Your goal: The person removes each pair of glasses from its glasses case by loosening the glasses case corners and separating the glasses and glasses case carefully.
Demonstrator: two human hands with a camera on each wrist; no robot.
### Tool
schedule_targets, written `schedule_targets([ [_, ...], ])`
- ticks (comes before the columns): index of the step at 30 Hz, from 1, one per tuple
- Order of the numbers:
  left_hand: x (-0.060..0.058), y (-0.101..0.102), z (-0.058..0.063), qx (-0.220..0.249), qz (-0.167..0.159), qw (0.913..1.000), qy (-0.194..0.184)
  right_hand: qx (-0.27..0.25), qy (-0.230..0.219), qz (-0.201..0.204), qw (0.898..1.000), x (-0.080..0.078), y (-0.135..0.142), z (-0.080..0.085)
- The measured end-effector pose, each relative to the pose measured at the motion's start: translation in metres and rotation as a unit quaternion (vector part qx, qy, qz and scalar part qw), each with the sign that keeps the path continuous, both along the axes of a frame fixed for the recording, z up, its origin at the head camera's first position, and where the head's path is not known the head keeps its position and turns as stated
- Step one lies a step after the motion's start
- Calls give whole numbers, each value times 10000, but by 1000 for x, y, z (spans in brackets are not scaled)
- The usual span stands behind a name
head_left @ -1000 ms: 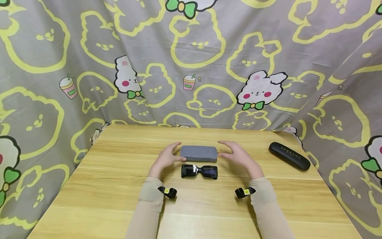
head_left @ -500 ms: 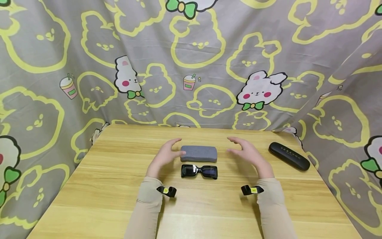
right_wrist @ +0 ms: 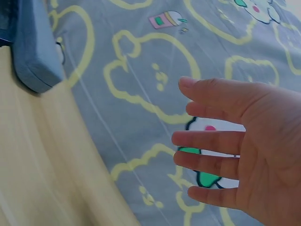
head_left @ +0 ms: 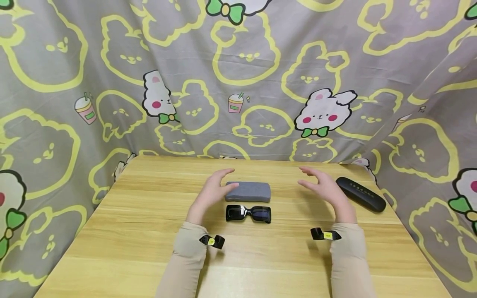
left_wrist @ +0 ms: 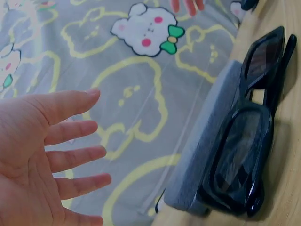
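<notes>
The left hand (head_left: 213, 191) is hovering near the left end of a grey case (head_left: 252, 193); its fingers are staying straight and wide apart, and they are holding nothing. In the head view, the thumb tip is overlapping this end of the case, but the left wrist view is showing a gap between them. The right hand (head_left: 325, 188) is hanging between the grey case and a longer black case (head_left: 360, 194), its fingers also extending straight, with nothing in them. The grey case is lying on the table (head_left: 123, 231), and the black sunglasses (head_left: 236, 212) are resting just beside it, on the person's side. The black case is lying slantwise near the table's right edge. Behind, a grey curtain (head_left: 257, 78) with yellow outlines is hanging.
</notes>
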State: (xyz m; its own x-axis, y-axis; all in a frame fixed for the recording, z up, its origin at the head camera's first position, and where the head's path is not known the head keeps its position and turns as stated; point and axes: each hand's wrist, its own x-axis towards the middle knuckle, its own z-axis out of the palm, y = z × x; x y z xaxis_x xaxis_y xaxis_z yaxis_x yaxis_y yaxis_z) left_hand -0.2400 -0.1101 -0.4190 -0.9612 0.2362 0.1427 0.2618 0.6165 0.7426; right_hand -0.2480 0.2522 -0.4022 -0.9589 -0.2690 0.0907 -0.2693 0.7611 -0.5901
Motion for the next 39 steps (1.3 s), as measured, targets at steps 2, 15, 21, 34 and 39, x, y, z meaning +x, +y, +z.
schedule_targets([
  [2, 2, 4, 2, 38, -44, 9999, 102, 27, 52, -65, 10000, 2, 6, 3],
  [15, 17, 29, 10, 153, -179, 9976, 648, -288, 255, -576, 9976, 13, 54, 7],
  [21, 20, 41, 8, 207, -159, 9946, 1002, -531, 428, -903, 9936, 22, 76, 9],
  [34, 31, 76, -1, -300, -491, 9915, 1164, -604, 260, -1713, 9830, 39, 114, 4],
  [39, 33, 89, -3, -620, -603, 9888, 1217, -589, 80, -1999, 9780, 43, 127, -2],
])
